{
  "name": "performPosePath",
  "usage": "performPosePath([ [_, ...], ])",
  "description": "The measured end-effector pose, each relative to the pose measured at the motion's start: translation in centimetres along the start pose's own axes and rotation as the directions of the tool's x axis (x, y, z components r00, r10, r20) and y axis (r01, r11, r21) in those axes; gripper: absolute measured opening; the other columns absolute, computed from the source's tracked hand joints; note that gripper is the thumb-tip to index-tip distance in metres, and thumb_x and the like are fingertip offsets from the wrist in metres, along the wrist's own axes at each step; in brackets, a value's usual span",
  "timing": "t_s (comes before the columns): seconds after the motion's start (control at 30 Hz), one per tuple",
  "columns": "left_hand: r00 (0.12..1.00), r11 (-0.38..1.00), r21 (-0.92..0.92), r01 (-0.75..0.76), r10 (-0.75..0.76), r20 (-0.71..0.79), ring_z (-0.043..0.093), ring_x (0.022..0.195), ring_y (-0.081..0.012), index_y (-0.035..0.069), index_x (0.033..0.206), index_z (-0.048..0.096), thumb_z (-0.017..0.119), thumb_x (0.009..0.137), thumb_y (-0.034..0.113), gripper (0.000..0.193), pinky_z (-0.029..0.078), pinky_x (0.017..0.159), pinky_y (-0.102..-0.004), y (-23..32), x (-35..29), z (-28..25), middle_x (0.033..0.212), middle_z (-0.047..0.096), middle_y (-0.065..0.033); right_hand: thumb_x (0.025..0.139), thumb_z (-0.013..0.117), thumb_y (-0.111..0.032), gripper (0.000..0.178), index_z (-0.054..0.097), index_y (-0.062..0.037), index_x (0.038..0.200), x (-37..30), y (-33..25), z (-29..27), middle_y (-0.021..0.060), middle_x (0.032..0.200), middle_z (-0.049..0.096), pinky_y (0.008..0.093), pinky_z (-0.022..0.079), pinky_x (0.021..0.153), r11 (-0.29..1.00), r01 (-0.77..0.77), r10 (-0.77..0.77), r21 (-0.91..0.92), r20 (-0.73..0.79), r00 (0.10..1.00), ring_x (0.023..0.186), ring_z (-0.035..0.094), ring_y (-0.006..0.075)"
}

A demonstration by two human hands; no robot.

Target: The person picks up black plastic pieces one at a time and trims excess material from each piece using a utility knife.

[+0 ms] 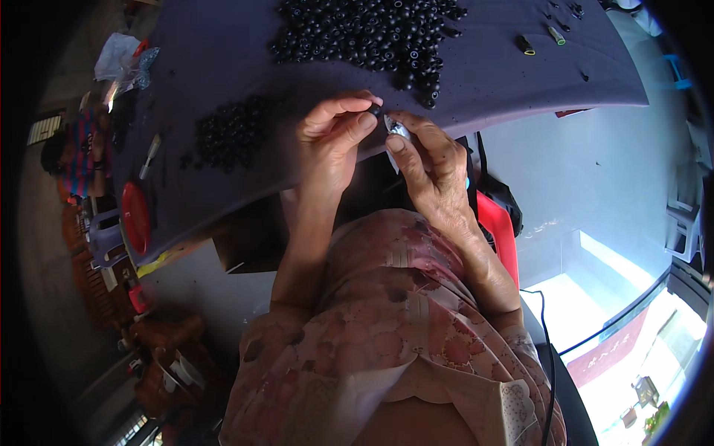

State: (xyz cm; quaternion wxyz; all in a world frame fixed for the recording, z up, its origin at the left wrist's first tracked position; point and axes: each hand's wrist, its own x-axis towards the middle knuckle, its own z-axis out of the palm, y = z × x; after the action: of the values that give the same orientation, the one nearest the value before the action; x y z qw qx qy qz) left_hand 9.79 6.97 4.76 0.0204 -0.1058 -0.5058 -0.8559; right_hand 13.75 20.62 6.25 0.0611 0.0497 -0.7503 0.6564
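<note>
My left hand (pixel 331 137) is raised just above the near edge of a cloth-covered table (pixel 223 59). Between its thumb and fingers it pinches a small round black piece (pixel 375 110). Close beside it, my right hand (pixel 435 160) grips a small shiny silver object (pixel 399 129) between thumb and fingers; its kind cannot be made out. The two held things nearly meet, and I cannot tell whether they touch. Beyond my hands spreads a large heap of small black round pieces (pixel 364 37). A smaller heap of similar dark pieces (pixel 230 134) lies left of my left hand.
A red dish (pixel 135 215) is at the table's left edge, with a slim pale tool (pixel 151 154) near it. Two small cylinders, one yellow-rimmed (pixel 526 46) and one greenish (pixel 556 35), lie at the far right. A red chair (pixel 498 230) stands by my right arm.
</note>
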Motion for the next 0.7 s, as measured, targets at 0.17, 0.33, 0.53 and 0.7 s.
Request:
performPosePath([
  [0.17,0.999,0.991,-0.128,0.025,-0.019,0.050,0.057,0.087,-0.0174,0.000,0.091,0.057,0.058,0.072,-0.011,0.022,0.045,0.080,-0.0266,0.16,-0.36,0.21,0.094,0.059,-0.0130,0.080,0.058,-0.009,0.021,0.057,0.0040,0.096,-0.06,-0.16,0.32,0.0100,0.078,0.060,0.0222,0.043,0.059,0.991,0.133,-0.134,-0.007,-0.043,0.990,0.064,0.053,0.0109],
  [0.33,0.998,0.990,-0.139,0.026,-0.017,0.063,0.057,0.086,-0.0175,0.000,0.091,0.056,0.058,0.072,-0.011,0.021,0.046,0.080,-0.0274,0.26,-0.60,0.38,0.094,0.059,-0.0139,0.079,0.059,-0.007,0.019,0.058,0.0036,0.094,-0.13,-0.21,0.16,0.0109,0.078,0.060,0.0234,0.044,0.060,0.984,0.175,-0.176,-0.032,-0.024,0.984,0.064,0.054,0.0132],
  [0.53,0.997,0.993,-0.119,0.009,0.000,0.078,0.057,0.086,-0.0175,-0.001,0.092,0.056,0.058,0.072,-0.010,0.022,0.046,0.080,-0.0279,0.32,-0.63,0.41,0.093,0.059,-0.0145,0.079,0.059,-0.007,0.018,0.059,0.0033,0.093,-0.14,-0.21,0.14,0.0107,0.076,0.060,0.0240,0.044,0.059,0.983,0.183,-0.184,-0.027,-0.029,0.982,0.064,0.054,0.0135],
  [0.7,0.997,0.997,-0.076,-0.025,0.031,0.076,0.058,0.085,-0.0171,-0.002,0.094,0.055,0.058,0.073,-0.010,0.023,0.046,0.081,-0.0280,0.63,-0.76,0.54,0.092,0.060,-0.0146,0.079,0.059,-0.007,0.019,0.059,0.0032,0.095,-0.24,-0.56,-0.01,0.0102,0.079,0.061,0.0236,0.044,0.063,0.995,0.088,-0.089,0.038,0.018,0.996,0.069,0.055,0.0120],
])
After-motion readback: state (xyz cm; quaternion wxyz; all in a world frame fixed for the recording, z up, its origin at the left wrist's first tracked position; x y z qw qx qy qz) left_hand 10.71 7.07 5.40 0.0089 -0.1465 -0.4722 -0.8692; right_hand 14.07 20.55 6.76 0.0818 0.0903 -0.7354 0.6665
